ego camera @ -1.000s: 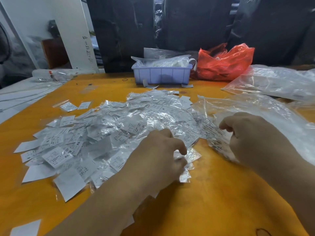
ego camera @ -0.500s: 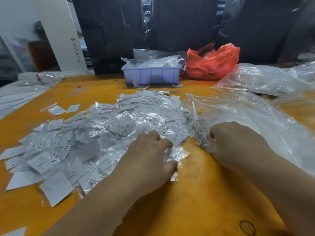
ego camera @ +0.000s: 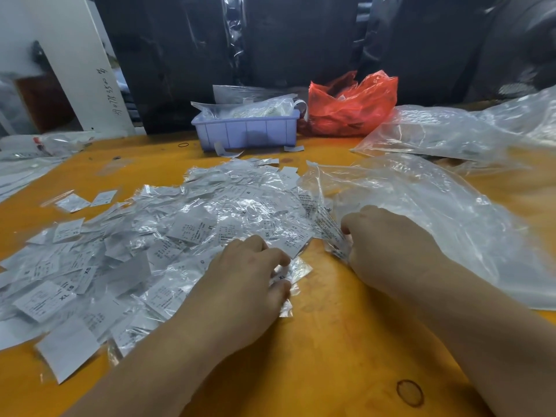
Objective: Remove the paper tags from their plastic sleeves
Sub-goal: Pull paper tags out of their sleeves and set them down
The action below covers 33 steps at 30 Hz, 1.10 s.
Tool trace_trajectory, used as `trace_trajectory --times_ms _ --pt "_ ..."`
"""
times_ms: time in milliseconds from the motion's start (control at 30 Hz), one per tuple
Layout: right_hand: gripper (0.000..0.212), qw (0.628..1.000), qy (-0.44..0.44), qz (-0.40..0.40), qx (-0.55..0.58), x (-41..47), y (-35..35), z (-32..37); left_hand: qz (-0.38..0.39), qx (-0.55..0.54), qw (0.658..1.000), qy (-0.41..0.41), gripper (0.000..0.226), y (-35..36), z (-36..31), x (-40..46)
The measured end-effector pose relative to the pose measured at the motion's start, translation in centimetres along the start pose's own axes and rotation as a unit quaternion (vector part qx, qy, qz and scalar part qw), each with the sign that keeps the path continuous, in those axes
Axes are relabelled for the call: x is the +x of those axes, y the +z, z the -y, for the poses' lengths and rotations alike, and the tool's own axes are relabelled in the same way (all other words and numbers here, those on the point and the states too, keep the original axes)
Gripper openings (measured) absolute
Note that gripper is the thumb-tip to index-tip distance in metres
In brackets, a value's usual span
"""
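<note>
Orange table (ego camera: 331,356), seen from above and behind the hands; a wide heap of paper tags (ego camera: 168,236), most of them in crinkled clear plastic sleeves, covers its left and middle; printed sizes show on several (XL, XS, S); a few bare white tags lie along the near left edge of the heap.

Left hand (ego camera: 240,293) rests palm down on the near right edge of the heap; fingers curled, fingertips (ego camera: 282,260) and thumb pinching a sleeved tag marked XL (ego camera: 282,276); the sleeve's shiny corners stick out to the right of the hand and under it.

Right hand (ego camera: 388,245) just right of the heap, back of the hand up, fingers curled under; it grips the edge of a large clear plastic bag (ego camera: 436,212) together with a printed strip of tags (ego camera: 328,233) that hangs at the bag's mouth; the fingertips themselves are hidden, so how firm the hold is cannot be told.

The large bag spreads out to the right and behind that hand; a second clear bag (ego camera: 451,133) lies further back on the right.

Far edge of the table: a lilac plastic tray (ego camera: 246,133) stuffed with more clear packets; a red plastic bag (ego camera: 352,106) touching its right end; dark wrapped bundles (ego camera: 301,40) stand behind; a dark ring stain (ego camera: 409,392) marks the near table.
</note>
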State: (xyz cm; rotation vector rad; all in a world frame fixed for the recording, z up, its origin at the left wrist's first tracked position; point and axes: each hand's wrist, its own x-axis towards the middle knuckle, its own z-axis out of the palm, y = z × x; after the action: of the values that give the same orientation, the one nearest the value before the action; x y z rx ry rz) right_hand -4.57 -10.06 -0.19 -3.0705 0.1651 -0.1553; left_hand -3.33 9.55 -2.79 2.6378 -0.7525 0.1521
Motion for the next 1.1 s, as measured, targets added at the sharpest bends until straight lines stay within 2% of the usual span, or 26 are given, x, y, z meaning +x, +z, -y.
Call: trace_trajectory --times_ms 300,533,633,733,933,1000,1100 --pt "0.03 1.0 -0.011 -0.012 0.004 0.4 0.2 -0.2 -0.001 0.011 1.0 0.006 0.027 0.1 -0.2 0.2" --pt "0.022 1.0 -0.005 -0.021 0.015 0.4 0.2 -0.2 -0.033 -0.048 0.998 -0.005 0.025 -0.1 -0.3 0.1" --pt "0.018 0.998 -0.008 -0.055 0.026 0.5 0.0 -0.1 -0.075 -0.068 0.995 -0.004 0.024 -0.2 -0.4 0.2" --pt "0.029 0.993 -0.011 -0.104 0.058 0.6 -0.1 0.1 -0.09 -0.071 0.993 -0.006 0.025 -0.3 -0.3 0.1" --pt "0.034 0.952 -0.078 -0.184 0.231 0.5 0.0 0.5 -0.045 -0.057 0.997 -0.007 0.021 -0.2 0.1 0.1" --pt "0.031 0.926 -0.092 -0.159 0.33 0.4 0.0 0.7 -0.045 -0.082 0.996 -0.012 0.026 -0.3 0.1 0.1" --pt "0.034 0.865 -0.108 -0.063 0.486 -0.1 -0.2 1.2 -0.054 -0.156 0.986 -0.019 0.027 -0.7 -0.2 0.0"
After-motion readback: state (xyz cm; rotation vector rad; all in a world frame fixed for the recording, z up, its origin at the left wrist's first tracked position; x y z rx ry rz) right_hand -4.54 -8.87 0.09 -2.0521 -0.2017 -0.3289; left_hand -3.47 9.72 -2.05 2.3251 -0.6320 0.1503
